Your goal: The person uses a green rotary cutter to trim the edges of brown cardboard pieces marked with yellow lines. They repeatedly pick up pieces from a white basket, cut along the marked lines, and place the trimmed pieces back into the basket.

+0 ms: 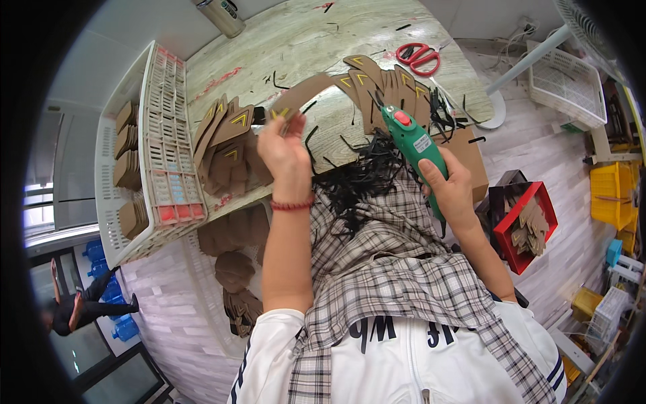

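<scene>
We seem to be handling a brown piece [308,91] between cuts, and the next move is likely calling for a steady grip and fingers clear of the blade. Our left hand [286,147], slightly blurred, is apparently pinching the piece's yellow-marked end above the table [269,40], fingers nearly closed. Our right hand [452,188] is wrapping around a green cutter [408,143], its tip pointing toward the fanned pieces [367,84].

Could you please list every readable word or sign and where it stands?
White zip-front jacket: large black letters, partly covered, not transcribed.
White label on green handheld power tool: too small to read.
White plastic crate: blue marks, too blurred.
Flat brown pieces: yellow chevrons.
</scene>
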`<state>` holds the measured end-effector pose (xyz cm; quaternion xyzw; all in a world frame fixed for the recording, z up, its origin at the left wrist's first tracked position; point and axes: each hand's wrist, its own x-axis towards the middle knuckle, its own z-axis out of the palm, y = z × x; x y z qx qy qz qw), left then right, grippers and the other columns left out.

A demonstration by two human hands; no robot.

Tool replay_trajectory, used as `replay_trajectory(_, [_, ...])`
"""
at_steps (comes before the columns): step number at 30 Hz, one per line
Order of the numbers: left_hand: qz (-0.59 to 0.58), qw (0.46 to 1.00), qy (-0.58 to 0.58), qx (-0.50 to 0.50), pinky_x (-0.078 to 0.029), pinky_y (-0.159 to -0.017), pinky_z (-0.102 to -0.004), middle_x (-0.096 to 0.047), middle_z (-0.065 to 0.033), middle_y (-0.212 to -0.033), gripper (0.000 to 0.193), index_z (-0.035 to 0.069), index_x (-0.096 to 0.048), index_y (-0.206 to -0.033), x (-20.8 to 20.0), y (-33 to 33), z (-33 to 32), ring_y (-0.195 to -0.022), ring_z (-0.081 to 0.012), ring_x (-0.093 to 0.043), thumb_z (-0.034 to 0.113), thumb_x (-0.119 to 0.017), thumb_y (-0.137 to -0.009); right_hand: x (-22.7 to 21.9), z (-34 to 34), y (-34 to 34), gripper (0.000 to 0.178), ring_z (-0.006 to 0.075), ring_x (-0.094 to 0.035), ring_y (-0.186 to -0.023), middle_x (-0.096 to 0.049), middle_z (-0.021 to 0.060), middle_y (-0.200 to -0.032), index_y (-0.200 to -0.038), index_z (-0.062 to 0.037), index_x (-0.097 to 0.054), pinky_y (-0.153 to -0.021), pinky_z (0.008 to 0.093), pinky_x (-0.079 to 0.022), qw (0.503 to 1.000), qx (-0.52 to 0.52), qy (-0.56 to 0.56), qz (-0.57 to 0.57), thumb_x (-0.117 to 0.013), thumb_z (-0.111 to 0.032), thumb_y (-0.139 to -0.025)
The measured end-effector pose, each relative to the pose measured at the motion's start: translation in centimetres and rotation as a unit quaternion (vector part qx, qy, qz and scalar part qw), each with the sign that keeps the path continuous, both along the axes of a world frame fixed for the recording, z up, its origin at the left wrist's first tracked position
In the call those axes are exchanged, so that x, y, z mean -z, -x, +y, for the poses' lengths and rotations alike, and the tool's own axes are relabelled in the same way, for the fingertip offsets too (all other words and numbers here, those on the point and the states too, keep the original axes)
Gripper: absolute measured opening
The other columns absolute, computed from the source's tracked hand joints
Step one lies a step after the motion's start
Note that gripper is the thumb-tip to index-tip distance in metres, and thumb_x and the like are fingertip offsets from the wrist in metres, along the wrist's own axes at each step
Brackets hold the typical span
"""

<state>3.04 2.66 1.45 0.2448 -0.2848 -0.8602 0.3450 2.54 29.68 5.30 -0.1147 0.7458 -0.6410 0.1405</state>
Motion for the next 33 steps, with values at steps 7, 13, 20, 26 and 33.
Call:
replay_trajectory(7, [-0.061,0.956,-0.187,0.218,-0.051,-0.071,-0.0377,-0.065,-0.0088,-0.083,0.007,0.003,-0.060,-0.089,2.2,-2.2,5.3,-0.076,-0.0226,-0.062,0.006,-0.062,-0.083,0.9,0.0,-0.9,0.037,0.0046,-0.047,-0.055,-0.055,-0.0017,-0.067,-0.108,0.0013,-0.060,-0.049,0.0217,-0.039,1.000,-0.003,-0.016,-0.011,-0.067,-0.028,-0.087])
replay_trajectory(13, [0.004,0.978,-0.028,0.209,-0.052,-0.069,-0.0322,-0.066,-0.0073,-0.087,0.012,0.003,-0.058,-0.098,0.1,-1.6,5.7,-0.076,-0.0182,-0.063,0.007,-0.062,-0.087,0.9,0.3,-1.6,0.037,0.0043,-0.046,-0.056,-0.055,-0.0009,-0.067,-0.107,0.0015,-0.060,-0.050,0.0218,-0.039,0.999,0.002,-0.036,0.004,-0.068,-0.029,-0.086])
replay_trajectory(20, [0.020,0.977,0.006,0.212,-0.052,-0.067,-0.0312,-0.065,-0.0072,-0.088,0.013,0.004,-0.056,-0.099,-0.4,-1.4,5.9,-0.072,-0.0172,-0.062,0.007,-0.061,-0.089,0.2,0.2,-1.6,0.037,0.0047,-0.046,-0.057,-0.055,-0.0008,-0.067,-0.106,0.0016,-0.061,-0.051,0.0224,-0.039,0.999,-0.021,-0.036,-0.006,-0.068,-0.029,-0.086])
replay_trajectory(26, [0.019,0.973,0.032,0.230,-0.051,-0.064,-0.0303,-0.065,-0.0072,-0.088,0.014,0.003,-0.056,-0.100,-0.4,-1.3,6.0,-0.070,-0.0165,-0.062,0.006,-0.061,-0.088,0.1,0.2,-1.5,0.038,0.0047,-0.047,-0.058,-0.056,-0.0008,-0.068,-0.106,0.0014,-0.061,-0.051,0.0220,-0.039,1.000,-0.016,-0.022,0.004,-0.068,-0.030,-0.086])
replay_trajectory(33, [-0.015,0.964,0.118,0.239,-0.051,-0.055,-0.0267,-0.068,-0.0088,-0.081,0.009,-0.001,-0.063,-0.091,-0.7,-1.2,5.1,-0.061,-0.0154,-0.063,0.006,-0.065,-0.085,-0.2,0.9,-1.0,0.038,0.0049,-0.049,-0.060,-0.058,-0.0001,-0.070,-0.106,0.0005,-0.061,-0.053,0.0221,-0.041,0.998,-0.046,-0.032,-0.017,-0.068,-0.030,-0.085])
